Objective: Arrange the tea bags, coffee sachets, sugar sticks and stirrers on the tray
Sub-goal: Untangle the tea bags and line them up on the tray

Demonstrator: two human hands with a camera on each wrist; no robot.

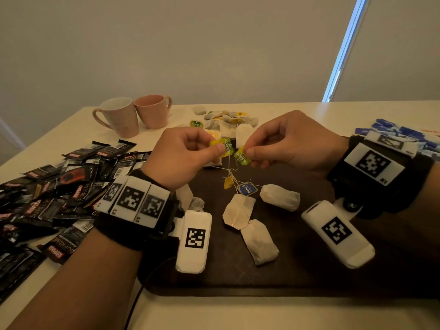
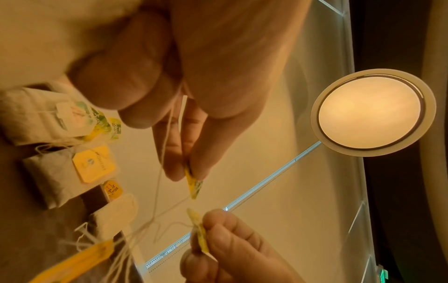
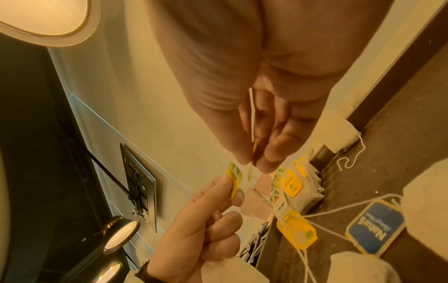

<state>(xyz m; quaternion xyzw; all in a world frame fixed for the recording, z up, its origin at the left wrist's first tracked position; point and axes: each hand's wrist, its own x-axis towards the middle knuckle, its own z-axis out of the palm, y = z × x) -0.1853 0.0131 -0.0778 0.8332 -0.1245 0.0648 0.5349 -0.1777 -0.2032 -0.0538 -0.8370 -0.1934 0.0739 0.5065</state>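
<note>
Above the dark tray [image 1: 297, 270], my left hand [image 1: 217, 148] pinches a green-yellow tea bag tag [image 1: 225, 147] between thumb and forefinger. My right hand [image 1: 248, 152] pinches a second green tag [image 1: 241, 156] close beside it. Tangled strings [image 1: 230, 173] hang from both tags down to several tea bags [image 1: 238, 211] lying on the tray, along with a blue tag [image 1: 247, 188] and a yellow tag [image 1: 228, 182]. The left wrist view shows the left tag [image 2: 192, 180] edge-on, and the right wrist view shows the right tag [image 3: 253, 151] the same way.
A heap of black coffee sachets [image 1: 59, 186] lies left of the tray. Blue sugar sticks [image 1: 404, 134] lie at the right edge. More tea bags [image 1: 228, 119] are piled behind the tray, next to two pink mugs [image 1: 119, 116]. No stirrers are in view.
</note>
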